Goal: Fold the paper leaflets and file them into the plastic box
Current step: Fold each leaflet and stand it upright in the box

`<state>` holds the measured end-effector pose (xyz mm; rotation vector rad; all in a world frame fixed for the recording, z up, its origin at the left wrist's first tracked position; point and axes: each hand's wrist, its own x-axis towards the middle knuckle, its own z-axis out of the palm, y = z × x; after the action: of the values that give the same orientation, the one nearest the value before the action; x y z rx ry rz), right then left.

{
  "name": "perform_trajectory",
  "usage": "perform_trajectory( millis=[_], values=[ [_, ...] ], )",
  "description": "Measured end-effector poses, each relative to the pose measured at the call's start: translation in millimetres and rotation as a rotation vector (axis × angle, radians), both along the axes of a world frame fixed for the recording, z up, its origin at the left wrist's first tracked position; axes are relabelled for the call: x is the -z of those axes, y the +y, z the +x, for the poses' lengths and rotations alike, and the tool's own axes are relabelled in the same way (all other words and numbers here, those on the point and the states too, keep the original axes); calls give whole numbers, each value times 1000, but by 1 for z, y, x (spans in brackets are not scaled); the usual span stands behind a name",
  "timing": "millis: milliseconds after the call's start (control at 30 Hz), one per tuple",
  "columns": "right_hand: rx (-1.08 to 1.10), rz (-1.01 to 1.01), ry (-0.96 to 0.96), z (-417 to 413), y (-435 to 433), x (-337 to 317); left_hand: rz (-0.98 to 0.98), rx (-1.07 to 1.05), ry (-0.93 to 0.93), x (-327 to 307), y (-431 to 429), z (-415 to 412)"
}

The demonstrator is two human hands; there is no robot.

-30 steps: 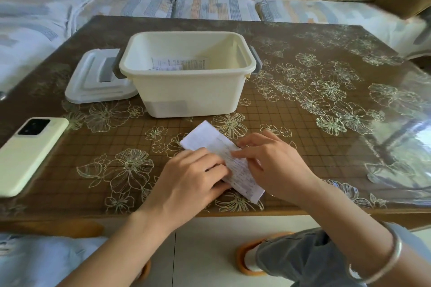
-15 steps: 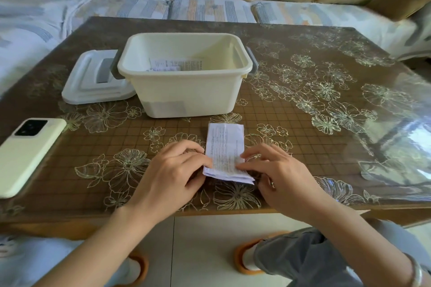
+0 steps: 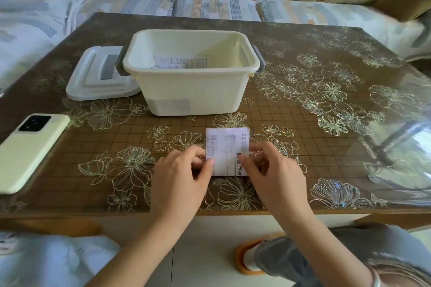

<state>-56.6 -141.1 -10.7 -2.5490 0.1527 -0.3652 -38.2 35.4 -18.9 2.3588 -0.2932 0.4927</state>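
Note:
A folded white paper leaflet (image 3: 227, 150) with printed text lies on the table near its front edge. My left hand (image 3: 184, 172) pinches its left edge with thumb and fingertips. My right hand (image 3: 271, 170) pinches its right lower edge. Behind it stands the cream plastic box (image 3: 191, 90), lid off, with folded leaflets (image 3: 180, 62) lying inside at the bottom.
The box's white lid (image 3: 100, 76) lies to the left of the box. A pale green phone (image 3: 25, 151) rests face down at the table's left front. The brown flowered table (image 3: 326, 100) ends close to me; a sofa with cushions runs behind it.
The leaflet has turned from slanted to square with the table edge and looks shorter, folded over. Both hands have shifted from on top of it to its side edges.

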Motion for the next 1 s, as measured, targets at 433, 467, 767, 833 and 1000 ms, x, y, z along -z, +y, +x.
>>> perform_trajectory(
  millis=[433, 467, 767, 833, 1000],
  values=[
    [191, -257, -176, 7, 19, 10, 197, -112, 10, 1, -8, 6],
    [190, -263, -187, 6, 19, 10, 196, -117, 6, 1, -8, 5],
    [54, -264, -200, 7, 16, 11, 421, 184, -192, 1, -10, 18],
    [-37, -282, -257, 10, 14, 12, 422, 237, -136, 5, -5, 23],
    [-375, -108, -197, 14, -2, 11, 399, 354, -28, 3, 4, 32]
  ],
)
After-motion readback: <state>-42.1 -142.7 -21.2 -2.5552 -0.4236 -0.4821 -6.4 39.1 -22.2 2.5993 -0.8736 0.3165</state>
